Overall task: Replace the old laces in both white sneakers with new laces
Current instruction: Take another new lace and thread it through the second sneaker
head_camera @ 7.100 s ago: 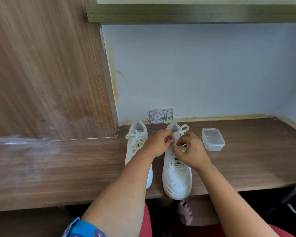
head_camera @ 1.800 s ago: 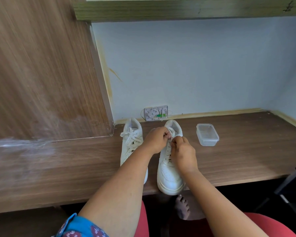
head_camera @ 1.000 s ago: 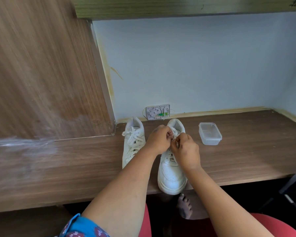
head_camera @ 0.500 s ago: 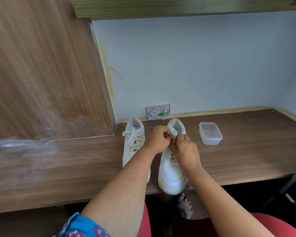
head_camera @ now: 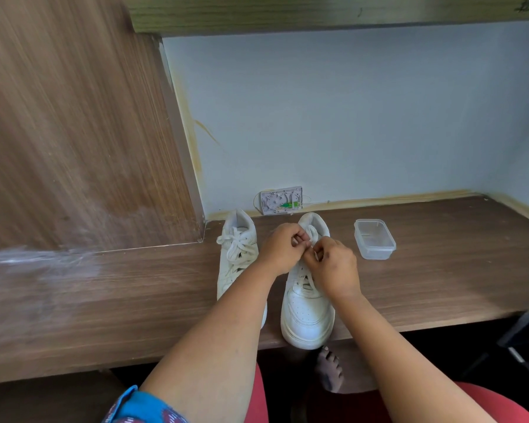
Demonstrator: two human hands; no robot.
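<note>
Head view: left hand (head_camera: 280, 247) and right hand (head_camera: 333, 265) pinch sneaker (head_camera: 307, 303) lace (head_camera: 311, 232).

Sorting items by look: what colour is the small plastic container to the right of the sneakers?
Clear, colourless plastic container, lidless; the head view shows it plainly.

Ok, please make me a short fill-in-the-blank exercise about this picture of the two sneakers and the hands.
1. Both hands, the left hand and the right hand, pinch the lace of the ____ sneaker.
2. The clear plastic container stands to the ____ of the right sneaker.
3. The lace of the left sneaker is tied in a ____.

Missing words: right; right; bow
</note>
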